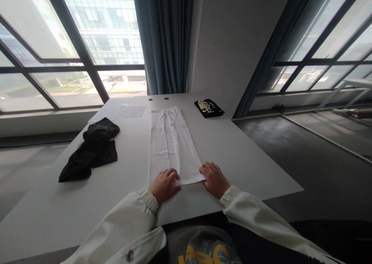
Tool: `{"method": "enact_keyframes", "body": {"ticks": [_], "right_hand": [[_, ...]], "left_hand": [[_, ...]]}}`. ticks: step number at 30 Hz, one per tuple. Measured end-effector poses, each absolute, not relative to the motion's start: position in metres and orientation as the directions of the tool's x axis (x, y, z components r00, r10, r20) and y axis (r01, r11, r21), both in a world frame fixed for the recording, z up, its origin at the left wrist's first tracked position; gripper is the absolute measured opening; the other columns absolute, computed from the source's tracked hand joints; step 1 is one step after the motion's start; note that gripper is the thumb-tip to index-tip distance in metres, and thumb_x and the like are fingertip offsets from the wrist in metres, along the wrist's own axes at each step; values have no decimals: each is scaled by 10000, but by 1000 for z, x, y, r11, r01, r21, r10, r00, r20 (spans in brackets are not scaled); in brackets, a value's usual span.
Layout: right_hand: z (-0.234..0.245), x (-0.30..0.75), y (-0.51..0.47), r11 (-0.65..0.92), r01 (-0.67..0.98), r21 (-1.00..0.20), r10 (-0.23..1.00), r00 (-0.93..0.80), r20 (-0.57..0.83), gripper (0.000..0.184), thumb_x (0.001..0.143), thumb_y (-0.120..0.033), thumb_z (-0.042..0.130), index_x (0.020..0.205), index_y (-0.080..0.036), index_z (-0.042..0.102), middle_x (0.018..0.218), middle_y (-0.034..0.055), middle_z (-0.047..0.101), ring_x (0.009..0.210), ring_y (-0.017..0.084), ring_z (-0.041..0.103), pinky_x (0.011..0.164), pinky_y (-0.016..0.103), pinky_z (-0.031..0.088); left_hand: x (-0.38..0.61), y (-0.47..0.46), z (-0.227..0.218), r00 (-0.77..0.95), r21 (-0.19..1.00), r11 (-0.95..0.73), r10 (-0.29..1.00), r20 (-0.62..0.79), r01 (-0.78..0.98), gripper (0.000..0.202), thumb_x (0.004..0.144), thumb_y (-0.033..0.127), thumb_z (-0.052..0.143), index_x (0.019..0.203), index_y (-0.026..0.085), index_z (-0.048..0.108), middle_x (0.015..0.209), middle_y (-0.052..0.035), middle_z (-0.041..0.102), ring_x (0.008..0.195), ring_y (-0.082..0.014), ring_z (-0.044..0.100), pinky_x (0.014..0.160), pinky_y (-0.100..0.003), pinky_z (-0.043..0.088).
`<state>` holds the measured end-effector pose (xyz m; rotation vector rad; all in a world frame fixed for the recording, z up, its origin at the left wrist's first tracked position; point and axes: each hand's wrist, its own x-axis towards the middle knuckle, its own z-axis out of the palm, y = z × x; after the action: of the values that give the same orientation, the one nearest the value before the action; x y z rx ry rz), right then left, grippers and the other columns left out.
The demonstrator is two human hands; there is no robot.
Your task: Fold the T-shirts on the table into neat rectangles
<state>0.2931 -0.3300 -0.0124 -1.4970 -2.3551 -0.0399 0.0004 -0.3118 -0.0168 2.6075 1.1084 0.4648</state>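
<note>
White trousers [171, 140] are laid flat on the surface [247, 155], with the long axis running straight away from the person. The near end is touched at its corners by the left hand [164, 184] and right hand [213, 179], both equally near. Fingers are curled; an actual grip cannot be told.

White cloth garment [171, 144] creased, matt; table [247, 155] smooth matt; black cloth [93, 148] crumpled

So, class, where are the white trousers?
Head view: trousers lie centre on the table, near end touching the left hand and right hand, black clothes to their left.
</note>
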Motion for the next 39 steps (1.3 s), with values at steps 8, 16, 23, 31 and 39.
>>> {"method": "enact_keyframes", "body": {"ticks": [8,16,23,31,39], "right_hand": [[-18,300,-330,474,877,-80,837,-421,351,274,697,32,565,810,-215,599,821,65,640,847,249,522,819,370,351],[-11,310,-337,496,861,-111,825,-427,370,226,747,-3,584,808,-220,592,899,75,627,886,253,519,837,376,382],[-12,324,-339,578,782,-234,802,-492,338,228,814,-15,590,912,-215,634,1004,72,624,987,250,536,932,393,449],[-21,324,-332,565,797,-215,808,-481,340,246,821,-9,595,943,-212,663,967,69,650,974,252,560,924,376,445],[-26,326,-334,499,847,-185,855,-445,266,297,787,-52,604,1021,-188,727,869,67,729,886,253,601,886,387,394]], "left_hand": [[-3,-310,-28,490,348,-553,832,259,756,289,1031,289,514,1292,256,635,1405,-104,661,1308,-268,598,1083,-467,463],[-1,-311,-28,484,285,-524,852,203,803,413,1019,293,533,1414,364,635,1545,-36,586,1425,-284,511,1154,-509,415],[11,-318,-11,626,274,-676,737,256,684,342,976,281,619,1310,297,690,1403,-78,658,1277,-278,579,1089,-495,423],[35,-316,-3,713,280,-726,681,168,628,160,1011,261,606,1079,277,750,1145,-41,735,1073,-218,630,976,-408,434],[27,-317,-3,705,407,-681,700,118,608,191,1018,324,576,1103,272,739,1202,-49,707,1110,-228,635,1006,-410,449]]}}
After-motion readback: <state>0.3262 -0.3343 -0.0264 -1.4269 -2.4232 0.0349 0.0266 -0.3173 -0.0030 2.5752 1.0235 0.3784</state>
